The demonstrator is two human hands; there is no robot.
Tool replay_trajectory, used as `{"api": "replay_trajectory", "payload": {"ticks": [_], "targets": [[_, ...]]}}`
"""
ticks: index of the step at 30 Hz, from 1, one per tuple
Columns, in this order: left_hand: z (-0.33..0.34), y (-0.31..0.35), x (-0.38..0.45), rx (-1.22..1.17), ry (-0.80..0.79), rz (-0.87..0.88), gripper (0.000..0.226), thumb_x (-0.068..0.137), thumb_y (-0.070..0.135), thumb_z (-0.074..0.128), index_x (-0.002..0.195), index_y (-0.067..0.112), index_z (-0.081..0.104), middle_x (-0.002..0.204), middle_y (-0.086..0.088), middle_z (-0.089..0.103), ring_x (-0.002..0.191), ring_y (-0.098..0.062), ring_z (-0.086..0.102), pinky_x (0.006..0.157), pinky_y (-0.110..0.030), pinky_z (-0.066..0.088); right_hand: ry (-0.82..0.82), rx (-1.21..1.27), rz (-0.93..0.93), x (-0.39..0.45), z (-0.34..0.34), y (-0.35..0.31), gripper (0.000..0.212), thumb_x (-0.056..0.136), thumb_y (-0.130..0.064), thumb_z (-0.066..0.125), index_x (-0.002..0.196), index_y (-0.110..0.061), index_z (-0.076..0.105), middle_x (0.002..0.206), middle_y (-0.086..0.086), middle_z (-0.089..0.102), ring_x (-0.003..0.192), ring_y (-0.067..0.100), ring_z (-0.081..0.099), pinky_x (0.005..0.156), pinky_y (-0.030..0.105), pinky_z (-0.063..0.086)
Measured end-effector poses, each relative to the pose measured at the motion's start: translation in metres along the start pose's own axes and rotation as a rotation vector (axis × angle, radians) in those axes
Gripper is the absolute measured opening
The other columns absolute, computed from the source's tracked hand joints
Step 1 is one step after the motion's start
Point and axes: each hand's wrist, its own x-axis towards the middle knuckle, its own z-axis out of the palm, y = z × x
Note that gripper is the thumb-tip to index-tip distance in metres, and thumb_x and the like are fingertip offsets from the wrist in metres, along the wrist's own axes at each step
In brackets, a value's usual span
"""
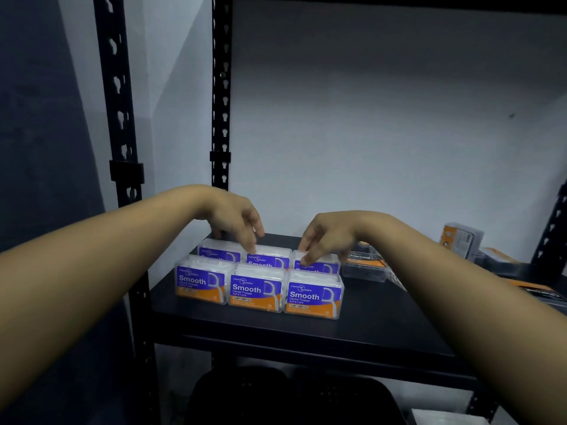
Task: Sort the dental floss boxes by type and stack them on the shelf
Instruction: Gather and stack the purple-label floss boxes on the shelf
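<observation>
Six clear Smooth boxes (256,291) with purple and orange labels stand on the black shelf (362,326) in two rows of three, labels facing the person. Taking the front middle Smooth box as the landmark: the left hand (234,220) hovers behind it, fingers hanging down, loosely spread, with the tips touching the top of the back middle box (267,256). The right hand (322,237) is behind and to the right of the landmark, its fingertips resting on the top of the back right box (317,262). Neither hand clamps anything; both are relaxed and only touch the lids.

The step looks like squaring up the back row. To do it well, press lightly from above and nudge each back box forward until it sits flush behind its front neighbour, keeping the labels parallel. The boxes look light and smooth-sided, so a hard push would likely slide the front row toward the shelf edge; steady the front row if it creeps.

Further right of the landmark, a Charcoal box (365,266) lies tilted, and beyond it more orange-labelled boxes (461,240) sit loosely near the right post. These are the other type and, judging by their scatter, not yet sorted; they should get their own group, well apart from the Smooth block.
</observation>
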Motion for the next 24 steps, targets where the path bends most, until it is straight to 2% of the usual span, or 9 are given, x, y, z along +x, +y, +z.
{"api": "replay_trajectory", "payload": {"ticks": [4, 9, 15, 18, 22, 24], "targets": [[0.002, -0.005, -0.001, 0.09, -0.035, -0.075, 0.047, 0.081, 0.017, 0.082, 0.125, 0.022, 0.067, 0.12, 0.001, 0.072, 0.116, -0.025, 0.065, 0.095, -0.05, 0.057, -0.003, -0.021, -0.004, -0.002, 0.001, -0.003, 0.033, 0.091, -0.03, 0.076, 0.122, -0.019, 0.072, 0.115, 0.0, 0.076, 0.108, 0.024, 0.073, 0.072, 0.039, 0.065], [0.003, -0.009, 0.002, 0.118, -0.037, -0.076, 0.036, 0.083, 0.016, 0.081, 0.116, 0.025, 0.07, 0.113, 0.002, 0.073, 0.111, -0.024, 0.067, 0.091, -0.049, 0.059, -0.008, -0.022, 0.017, -0.003, 0.001, -0.005, 0.033, 0.091, -0.03, 0.076, 0.122, -0.019, 0.072, 0.116, 0.0, 0.075, 0.109, 0.025, 0.072, 0.071, 0.04, 0.065], [0.004, -0.01, 0.002, 0.103, -0.035, -0.046, 0.036, 0.083, 0.015, 0.08, 0.117, 0.023, 0.07, 0.115, -0.001, 0.073, 0.109, -0.025, 0.069, 0.077, -0.036, 0.064, -0.006, -0.017, 0.034, -0.006, 0.003, -0.007, 0.035, 0.091, -0.033, 0.076, 0.123, -0.02, 0.072, 0.118, 0.001, 0.074, 0.11, 0.026, 0.071, 0.079, 0.045, 0.065], [0.004, -0.008, -0.001, 0.014, -0.028, -0.029, 0.044, 0.083, 0.018, 0.081, 0.124, 0.023, 0.067, 0.118, 0.001, 0.073, 0.108, -0.022, 0.07, 0.087, -0.042, 0.062, 0.032, 0.008, 0.041, -0.01, 0.003, -0.01, 0.039, 0.092, -0.048, 0.069, 0.121, -0.021, 0.072, 0.117, 0.001, 0.074, 0.107, 0.025, 0.071, 0.076, 0.045, 0.065], [0.016, -0.001, -0.004, -0.079, 0.027, 0.066, 0.039, 0.092, 0.044, 0.067, 0.128, 0.028, 0.064, 0.12, 0.007, 0.071, 0.108, -0.018, 0.07, 0.099, -0.042, 0.056, 0.151, -0.011, 0.024, -0.008, 0.012, -0.015, 0.044, 0.1, -0.057, 0.051, 0.121, -0.023, 0.069, 0.109, -0.004, 0.071, 0.102, 0.019, 0.067, 0.065, 0.035, 0.058], [0.028, -0.001, 0.0, -0.073, 0.07, 0.085, 0.041, 0.093, 0.054, 0.057, 0.125, 0.03, 0.067, 0.122, 0.009, 0.07, 0.114, -0.015, 0.065, 0.108, -0.042, 0.048, 0.184, -0.028, 0.003, -0.006, 0.02, -0.015, 0.041, 0.103, -0.056, 0.045, 0.122, -0.026, 0.066, 0.114, -0.007, 0.069, 0.106, 0.017, 0.064, 0.076, 0.035, 0.058]]}}
